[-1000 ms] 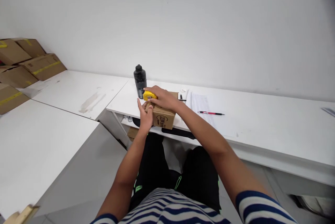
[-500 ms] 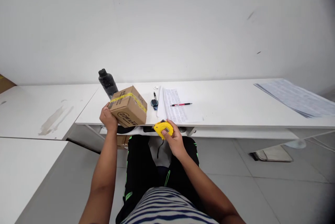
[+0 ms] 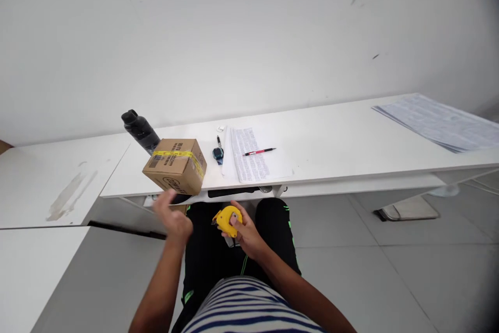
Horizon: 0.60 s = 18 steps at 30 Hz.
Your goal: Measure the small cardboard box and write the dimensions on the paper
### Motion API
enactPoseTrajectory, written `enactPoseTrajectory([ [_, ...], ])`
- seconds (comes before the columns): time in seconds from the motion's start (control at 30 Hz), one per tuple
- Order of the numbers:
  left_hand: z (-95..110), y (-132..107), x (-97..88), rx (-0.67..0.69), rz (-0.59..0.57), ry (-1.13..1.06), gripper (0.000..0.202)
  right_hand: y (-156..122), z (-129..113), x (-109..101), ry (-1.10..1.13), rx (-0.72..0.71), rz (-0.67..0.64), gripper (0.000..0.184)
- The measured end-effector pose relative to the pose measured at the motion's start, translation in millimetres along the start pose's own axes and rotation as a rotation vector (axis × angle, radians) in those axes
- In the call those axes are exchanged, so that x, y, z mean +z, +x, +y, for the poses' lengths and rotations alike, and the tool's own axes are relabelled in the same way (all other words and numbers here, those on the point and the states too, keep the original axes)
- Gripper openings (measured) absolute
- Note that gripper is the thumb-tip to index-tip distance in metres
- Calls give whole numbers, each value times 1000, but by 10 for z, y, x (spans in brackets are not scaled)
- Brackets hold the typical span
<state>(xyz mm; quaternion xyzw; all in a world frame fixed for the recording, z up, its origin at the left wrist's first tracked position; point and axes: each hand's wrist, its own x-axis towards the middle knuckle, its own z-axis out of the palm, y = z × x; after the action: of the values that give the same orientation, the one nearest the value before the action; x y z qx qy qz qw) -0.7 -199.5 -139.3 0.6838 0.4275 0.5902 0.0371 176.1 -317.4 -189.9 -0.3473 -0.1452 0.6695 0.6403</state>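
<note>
My right hand (image 3: 246,234) is wrapped round a yellow tape measure (image 3: 226,220), with the thumb on its side, held over my lap just off the table's front edge. A cardboard box (image 3: 171,163) with yellow tape and dark print rests at the front edge of the white table. My left hand (image 3: 173,218) is just in front of the box, apart from it and slightly smeared by motion. Its fingers are stretched out and nothing is in them. Close behind the box a black bottle (image 3: 141,131) stands upright, its lower part hidden.
Right of the box, a dark digital watch (image 3: 218,154) and a pen (image 3: 219,141) lie on the white table (image 3: 331,141). A red and black pen (image 3: 259,151) crosses printed sheets (image 3: 249,164). More papers (image 3: 436,120) lie at far right. A shelf (image 3: 358,183) runs under the tabletop.
My left hand has let go of the box, which now rests on the table, and has drawn back towards me. The tape measure has come down and left in my right hand.
</note>
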Motion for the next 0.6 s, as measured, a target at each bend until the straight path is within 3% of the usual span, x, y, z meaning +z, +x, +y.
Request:
enactPoseTrajectory([
  [0.07, 281, -506, 29, -144, -351, -305, 82, -52, 26, -21, 61, 61, 2, 78],
  [0.17, 610, -941, 191, -577, -776, -657, 84, -91, 42, -96, 61, 50, 67, 71],
  [0.2, 671, -987, 270, -672, -838, -713, 85, -96, 32, -133, 26, 22, 79, 70],
  [0.27, 725, -979, 429, -741, -855, -741, 82, -88, -55, -228, -138, -47, 51, 69],
  [0.33, 737, -899, 559, -689, -772, -702, 73, -28, -288, -351, -469, -128, -36, 68],
  [0.4, 758, -794, 652, -571, -724, -641, 65, 119, -696, -487, -927, -237, -67, 62],
  [0.43, 778, -739, 693, -486, -732, -598, 64, 231, -951, -551, -1168, -304, -7, 56],
  [0.5, 828, -632, 792, -244, -800, -466, 66, 520, -1484, -659, -1507, -422, 251, 51],
  [0.57, 858, -543, 941, 65, -880, -293, 66, 848, -1934, -736, -1771, -351, 362, 49],
  [0.6, 855, -514, 1034, 213, -904, -207, 65, 1000, -2096, -765, -1840, -309, 350, 47],
])
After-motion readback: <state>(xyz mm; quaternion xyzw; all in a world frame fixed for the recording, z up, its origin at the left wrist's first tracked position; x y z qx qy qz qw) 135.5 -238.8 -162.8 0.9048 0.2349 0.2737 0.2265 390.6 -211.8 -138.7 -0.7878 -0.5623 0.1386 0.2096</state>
